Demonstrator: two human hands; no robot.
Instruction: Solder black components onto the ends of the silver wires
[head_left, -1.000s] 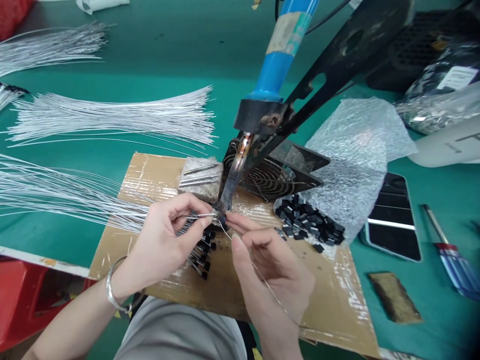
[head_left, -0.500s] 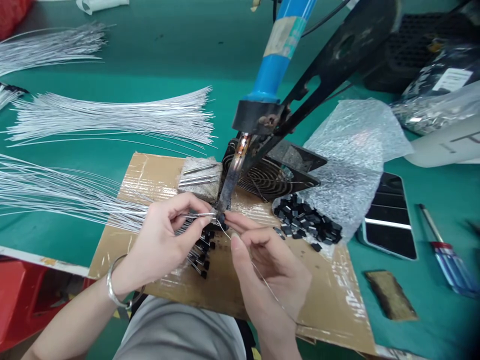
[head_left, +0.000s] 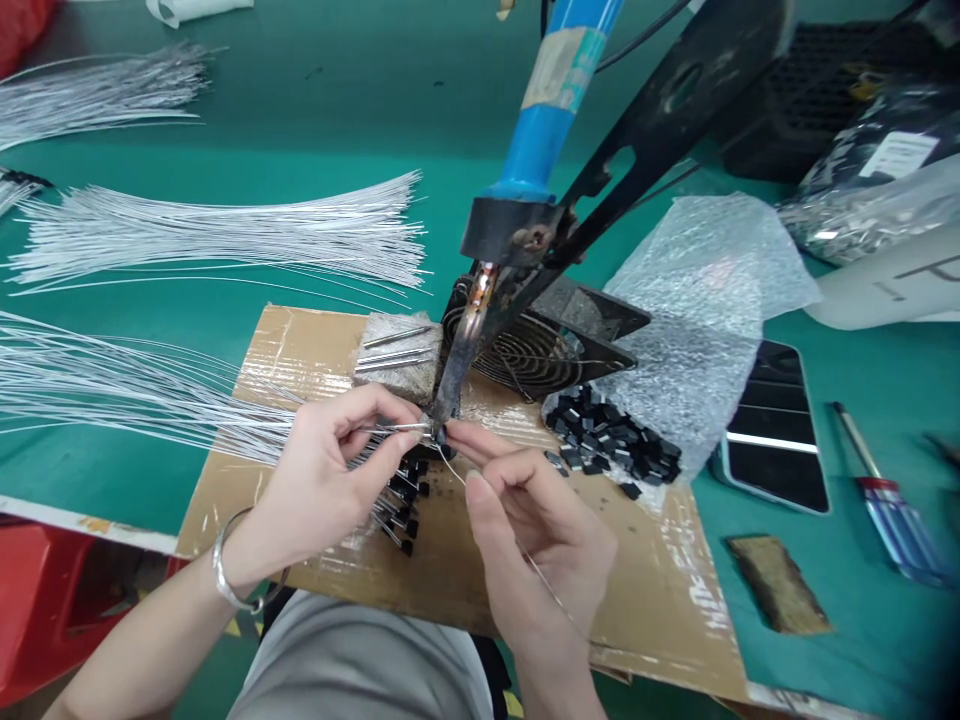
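Note:
My left hand (head_left: 319,490) is closed, with thumb and forefinger pinching a thin white wire whose end lies under the tip of a blue-handled soldering iron (head_left: 457,375). My right hand (head_left: 540,530) pinches a strand of solder wire (head_left: 553,592), which runs through the fingers up to the same spot. Its forefinger reaches a small dark part at the tip, too hidden to make out. Beneath the left hand, a bundle of white wires (head_left: 150,390) stretches off to the left. Several wires with black ends (head_left: 406,492) lie between the hands on the cardboard (head_left: 652,600).
Behind the tip stand a black fan (head_left: 536,355) and a pale block (head_left: 397,375) holding metal rods. To the right lie a pile of black pieces (head_left: 611,440) on bubble wrap (head_left: 697,280), a phone (head_left: 776,430), a screwdriver (head_left: 896,510) and a brown pad (head_left: 778,585). More wires (head_left: 225,235) lie behind.
The view has shifted slightly. Both hands stay at the iron's tip, with the right fingers moved only a little; the grips look the same.

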